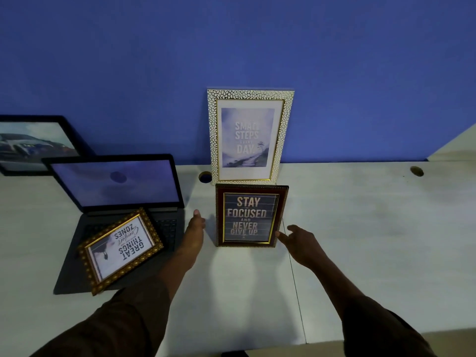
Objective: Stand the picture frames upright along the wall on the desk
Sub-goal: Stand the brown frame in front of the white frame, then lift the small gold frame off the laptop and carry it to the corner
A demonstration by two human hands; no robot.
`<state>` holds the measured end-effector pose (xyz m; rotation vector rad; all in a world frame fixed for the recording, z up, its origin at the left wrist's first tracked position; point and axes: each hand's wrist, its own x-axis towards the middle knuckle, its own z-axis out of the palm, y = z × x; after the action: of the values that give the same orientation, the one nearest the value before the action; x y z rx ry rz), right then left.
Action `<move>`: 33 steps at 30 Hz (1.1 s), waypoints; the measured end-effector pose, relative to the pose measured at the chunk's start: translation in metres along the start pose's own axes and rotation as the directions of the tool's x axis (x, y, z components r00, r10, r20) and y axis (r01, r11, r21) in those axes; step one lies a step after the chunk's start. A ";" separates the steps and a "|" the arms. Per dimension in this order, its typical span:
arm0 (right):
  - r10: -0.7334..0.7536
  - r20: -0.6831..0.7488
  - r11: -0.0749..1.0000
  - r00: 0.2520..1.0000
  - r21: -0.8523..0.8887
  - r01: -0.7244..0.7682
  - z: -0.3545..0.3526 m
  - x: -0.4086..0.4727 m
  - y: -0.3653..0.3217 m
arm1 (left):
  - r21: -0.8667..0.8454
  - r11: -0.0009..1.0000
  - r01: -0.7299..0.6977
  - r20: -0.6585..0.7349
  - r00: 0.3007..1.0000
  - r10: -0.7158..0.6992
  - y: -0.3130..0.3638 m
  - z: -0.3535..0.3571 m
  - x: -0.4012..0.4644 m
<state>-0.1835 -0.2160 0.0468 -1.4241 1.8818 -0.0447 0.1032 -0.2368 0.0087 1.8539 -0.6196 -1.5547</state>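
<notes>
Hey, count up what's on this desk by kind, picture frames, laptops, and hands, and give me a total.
Picture frames: 4 (white-and-gold frame, dark red frame, ornate gold frame, black frame)
Laptops: 1 (laptop)
Hands: 2 (left hand, right hand)
Total: 7

Head camera looks forward and down, seemingly close above the desk (pixel 360 228).

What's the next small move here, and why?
Probably close both hands on the dark red "Stay Focused" frame: left hand is open, just clear of its left edge; right hand fingertips touch its right edge. It's not yet at the blue wall.
</notes>
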 end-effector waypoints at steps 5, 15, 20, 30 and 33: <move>0.031 -0.056 0.999 0.998 0.044 -0.029 0.033 -0.045 -0.020 | -0.057 0.998 -0.040 0.021 0.999 0.041 -0.013 -0.046 -0.034; -0.104 0.031 0.991 0.994 0.090 0.101 0.137 -0.132 -0.134 | -0.035 0.988 -0.151 -0.076 0.986 0.148 -0.078 -0.217 -0.121; -0.194 0.092 0.980 0.977 0.066 0.188 0.173 -0.145 -0.191 | -0.010 0.987 -0.158 -0.145 0.977 0.155 -0.090 -0.291 -0.135; -0.195 0.136 0.980 0.971 0.060 0.188 0.209 -0.099 -0.242 | 0.047 0.996 -0.071 -0.187 0.979 0.079 -0.078 -0.337 -0.094; -0.170 0.114 0.982 0.979 0.105 0.158 0.220 -0.073 -0.246 | 0.197 0.976 -0.093 -0.181 0.975 0.129 -0.059 -0.336 -0.079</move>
<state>0.1502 -0.1601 0.0415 -1.4790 1.6385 -0.1237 0.4151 -0.0836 0.0542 2.0420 -0.7874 -1.2615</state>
